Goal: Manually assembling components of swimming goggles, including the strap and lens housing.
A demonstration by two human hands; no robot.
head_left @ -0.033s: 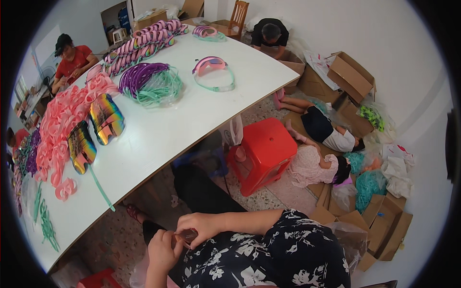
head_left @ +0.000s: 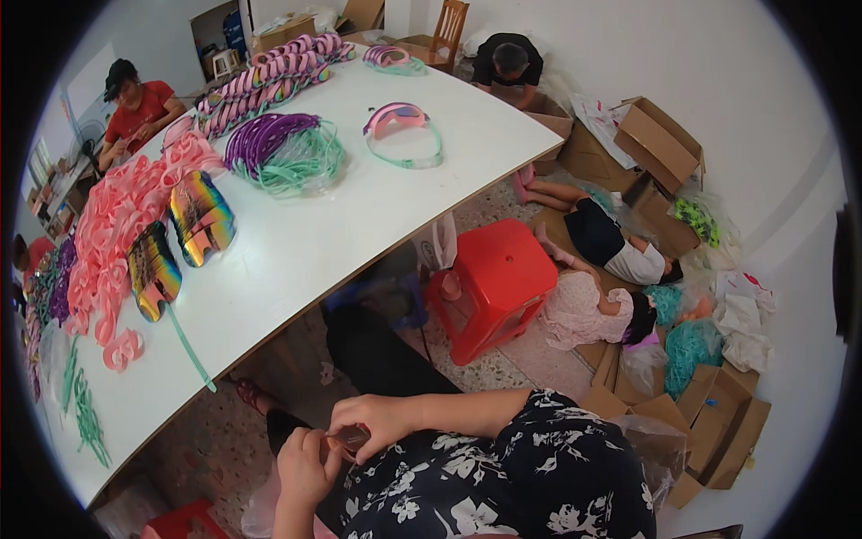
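Close to my lap, both hands hold a small translucent pink goggle part (head_left: 352, 437). My right hand (head_left: 377, 420) pinches it from the right, thumb bent toward the rim. On its left, the fingers of my left hand (head_left: 308, 463) are curled in against the same part and cover much of it. On the white table (head_left: 296, 256) lie a heap of pink goggle gaskets (head_left: 108, 242) and two stacks of rainbow mirrored lenses (head_left: 201, 220). Farther back are a bundle of purple and mint straps (head_left: 287, 157) and finished pink goggles (head_left: 401, 126) with a mint strap.
A red stool (head_left: 505, 269) stands beyond my knees. Two people lie on cardboard to the right, near open cartons (head_left: 660, 144) and bags of teal straps (head_left: 691, 355). One person in red sits across the table; another bends over a carton at the back.
The view has shifted very slightly. Both hands keep the same hold on the pink goggle part.
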